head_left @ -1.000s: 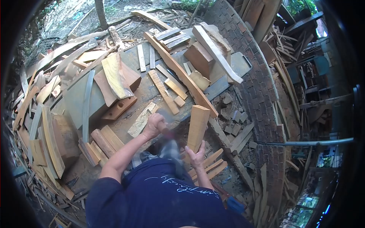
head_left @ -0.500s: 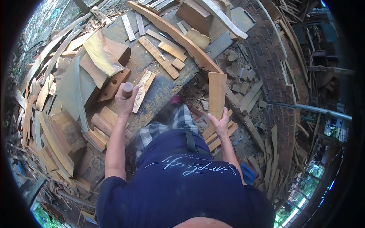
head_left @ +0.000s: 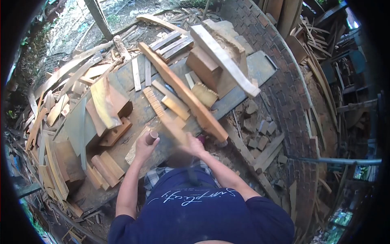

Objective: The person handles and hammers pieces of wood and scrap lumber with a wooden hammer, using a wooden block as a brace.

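— Since half a second ago, what's shifted?

— That plank (head_left: 174, 129) I had standing on end off to my right has come across and down. It now lies slanted over the near edge of the workbench (head_left: 139, 109), smeared by motion. The view has also swung, so the bench sits higher in it.

— And your fingers?

— My right hand (head_left: 194, 145) is closed round the plank's near end, and the plank runs away from it toward 11 o'clock. My left hand (head_left: 145, 147) is wrapped tight on a round wooden handle (head_left: 152, 135). Its cut end pokes up out of my fist, and I can't tell what is on the other end.

— How close are the two hands?

— Near each other, not touching, with the plank's far end just at 3 o'clock of the handle.

— Further out?

— At 12 o'clock of my left hand a notched strip (head_left: 156, 103) lies flat on the bench. Beyond the plank, a long curved board (head_left: 183, 93) runs from 11 to 5 o'clock. A chunky wood block (head_left: 207, 69) sits past that at 1 o'clock. Brick paving (head_left: 284, 93) spreads out at 3 o'clock.

— Any writing?

— Only pale script on my dark blue shirt (head_left: 195, 219), at 6 o'clock. It seems to read "Simplicity" (head_left: 191, 197).
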`<state>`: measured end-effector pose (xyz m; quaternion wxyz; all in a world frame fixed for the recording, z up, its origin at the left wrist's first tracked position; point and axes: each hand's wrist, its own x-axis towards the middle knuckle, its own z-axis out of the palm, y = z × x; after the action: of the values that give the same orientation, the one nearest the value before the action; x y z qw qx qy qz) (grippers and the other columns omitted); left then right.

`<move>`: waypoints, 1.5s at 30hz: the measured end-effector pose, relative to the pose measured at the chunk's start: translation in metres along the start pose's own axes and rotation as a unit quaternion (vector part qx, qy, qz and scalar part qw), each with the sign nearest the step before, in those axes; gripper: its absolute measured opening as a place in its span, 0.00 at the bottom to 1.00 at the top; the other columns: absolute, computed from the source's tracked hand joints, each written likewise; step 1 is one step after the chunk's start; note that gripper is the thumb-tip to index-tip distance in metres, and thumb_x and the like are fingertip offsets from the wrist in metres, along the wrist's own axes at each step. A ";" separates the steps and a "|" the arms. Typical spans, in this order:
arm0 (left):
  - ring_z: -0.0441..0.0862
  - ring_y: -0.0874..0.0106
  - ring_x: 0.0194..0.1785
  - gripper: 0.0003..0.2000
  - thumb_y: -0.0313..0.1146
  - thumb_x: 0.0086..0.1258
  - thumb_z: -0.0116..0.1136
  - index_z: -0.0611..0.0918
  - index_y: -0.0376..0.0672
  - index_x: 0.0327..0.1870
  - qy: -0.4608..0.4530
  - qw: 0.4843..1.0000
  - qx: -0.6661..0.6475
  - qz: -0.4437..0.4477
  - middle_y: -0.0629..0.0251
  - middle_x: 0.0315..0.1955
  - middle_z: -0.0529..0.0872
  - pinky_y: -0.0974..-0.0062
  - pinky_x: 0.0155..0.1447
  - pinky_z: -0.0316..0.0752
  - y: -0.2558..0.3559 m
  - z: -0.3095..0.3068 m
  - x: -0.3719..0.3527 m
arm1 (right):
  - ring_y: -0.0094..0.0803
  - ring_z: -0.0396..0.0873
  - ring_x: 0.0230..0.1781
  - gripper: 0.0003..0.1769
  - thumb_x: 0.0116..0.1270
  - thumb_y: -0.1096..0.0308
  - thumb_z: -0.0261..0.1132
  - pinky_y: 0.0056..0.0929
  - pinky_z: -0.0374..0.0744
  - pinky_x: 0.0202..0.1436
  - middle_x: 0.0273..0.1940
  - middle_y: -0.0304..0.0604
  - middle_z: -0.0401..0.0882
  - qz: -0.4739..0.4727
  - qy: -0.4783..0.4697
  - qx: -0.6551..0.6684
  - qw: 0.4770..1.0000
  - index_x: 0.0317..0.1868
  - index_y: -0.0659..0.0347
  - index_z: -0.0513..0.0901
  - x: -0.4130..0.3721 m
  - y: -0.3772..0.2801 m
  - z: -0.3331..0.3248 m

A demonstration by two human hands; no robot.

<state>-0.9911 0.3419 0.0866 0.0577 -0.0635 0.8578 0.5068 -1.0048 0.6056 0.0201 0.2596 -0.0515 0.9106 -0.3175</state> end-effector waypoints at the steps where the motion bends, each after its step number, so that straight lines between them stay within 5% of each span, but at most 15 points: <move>1: 0.84 0.66 0.36 0.12 0.36 0.61 0.70 0.81 0.41 0.40 0.009 1.000 0.004 0.002 0.60 0.31 0.86 0.70 0.44 0.77 0.003 0.017 0.001 | 0.60 0.79 0.52 0.41 0.56 0.51 0.74 0.50 0.77 0.55 0.48 0.64 0.78 -0.055 0.008 0.013 0.998 0.63 0.57 0.63 0.017 0.018 0.007; 5: 0.86 0.59 0.44 0.16 0.38 0.60 0.70 0.81 0.41 0.44 0.033 0.995 0.039 -0.091 0.55 0.37 0.88 0.64 0.48 0.78 0.017 0.078 0.031 | 0.59 0.74 0.57 0.35 0.58 0.58 0.72 0.50 0.74 0.60 0.50 0.63 0.74 -0.132 -0.101 -0.021 0.986 0.62 0.58 0.66 0.056 0.048 -0.057; 7: 0.86 0.57 0.47 0.17 0.39 0.60 0.70 0.81 0.41 0.45 0.026 0.990 0.058 -0.128 0.54 0.38 0.88 0.63 0.49 0.78 0.026 0.099 0.041 | 0.56 0.76 0.51 0.34 0.58 0.58 0.72 0.50 0.74 0.56 0.47 0.59 0.74 -0.226 0.100 0.006 0.969 0.61 0.59 0.68 0.043 0.038 -0.161; 9: 0.86 0.55 0.47 0.19 0.41 0.59 0.70 0.81 0.41 0.48 0.042 0.984 0.080 -0.154 0.51 0.39 0.87 0.61 0.51 0.78 0.035 0.117 0.045 | 0.55 0.74 0.49 0.36 0.57 0.56 0.73 0.49 0.73 0.54 0.49 0.59 0.72 -0.200 0.246 -0.024 0.948 0.61 0.61 0.67 0.053 0.050 -0.251; 11: 0.85 0.54 0.50 0.22 0.40 0.58 0.71 0.81 0.39 0.50 0.027 0.971 0.100 -0.215 0.48 0.42 0.87 0.61 0.53 0.77 0.051 0.126 0.051 | 0.54 0.71 0.53 0.44 0.53 0.52 0.75 0.48 0.71 0.55 0.52 0.59 0.69 -0.098 0.331 -0.137 0.928 0.64 0.62 0.63 0.079 0.068 -0.306; 14: 0.84 0.54 0.53 0.25 0.39 0.57 0.72 0.79 0.33 0.51 0.058 0.971 0.085 -0.214 0.45 0.44 0.86 0.61 0.56 0.77 0.066 0.138 0.052 | 0.54 0.67 0.61 0.56 0.49 0.48 0.78 0.47 0.69 0.62 0.59 0.60 0.66 -0.071 0.314 -0.229 0.919 0.74 0.50 0.56 0.142 0.098 -0.340; 17: 0.86 0.57 0.48 0.19 0.36 0.59 0.71 0.80 0.36 0.47 0.083 0.969 0.090 -0.216 0.50 0.41 0.87 0.63 0.51 0.77 0.093 0.142 0.050 | 0.54 0.70 0.55 0.64 0.45 0.46 0.79 0.54 0.70 0.58 0.54 0.57 0.68 -0.051 0.235 -0.267 0.933 0.77 0.44 0.48 0.185 0.104 -0.341; 19: 0.86 0.59 0.46 0.18 0.36 0.59 0.70 0.80 0.37 0.46 0.107 0.966 0.074 -0.225 0.51 0.39 0.87 0.64 0.49 0.77 0.105 0.141 0.045 | 0.55 0.72 0.54 0.64 0.44 0.45 0.79 0.54 0.72 0.57 0.52 0.56 0.68 -0.044 0.157 -0.132 0.978 0.78 0.37 0.47 0.200 0.103 -0.342; 27: 0.85 0.64 0.44 0.15 0.34 0.60 0.69 0.81 0.39 0.45 0.169 0.954 0.011 -0.246 0.56 0.39 0.87 0.68 0.50 0.76 0.081 0.146 0.023 | 0.56 0.76 0.47 0.59 0.45 0.53 0.75 0.51 0.77 0.53 0.47 0.56 0.68 -0.038 0.140 -0.068 0.987 0.77 0.35 0.50 0.166 0.086 -0.315; 31: 0.86 0.59 0.49 0.19 0.41 0.58 0.71 0.81 0.41 0.46 0.155 0.946 0.001 -0.285 0.56 0.41 0.88 0.64 0.52 0.77 0.059 0.151 0.028 | 0.55 0.76 0.47 0.59 0.43 0.53 0.74 0.51 0.77 0.52 0.46 0.54 0.69 -0.039 0.078 -0.054 0.995 0.76 0.35 0.52 0.117 0.062 -0.282; 40: 0.85 0.60 0.46 0.20 0.37 0.58 0.72 0.81 0.39 0.49 0.191 0.943 -0.077 -0.260 0.56 0.39 0.87 0.66 0.52 0.77 0.008 0.151 0.015 | 0.58 0.70 0.64 0.56 0.44 0.51 0.75 0.49 0.71 0.66 0.65 0.63 0.66 -0.009 -0.022 0.035 0.999 0.73 0.45 0.55 0.143 0.045 -0.188; 45: 0.85 0.67 0.40 0.17 0.31 0.59 0.70 0.81 0.36 0.46 0.206 0.918 -0.099 -0.325 0.59 0.36 0.87 0.68 0.48 0.78 -0.006 0.144 -0.010 | 0.56 0.71 0.59 0.53 0.49 0.53 0.74 0.47 0.70 0.64 0.61 0.62 0.67 0.000 0.010 -0.158 0.987 0.74 0.49 0.55 0.136 0.024 -0.177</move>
<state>-0.9757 0.4653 0.0140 0.0352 -0.4473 0.7280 0.5184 -1.2091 0.6867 0.0632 0.2389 -0.0885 0.9520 -0.1699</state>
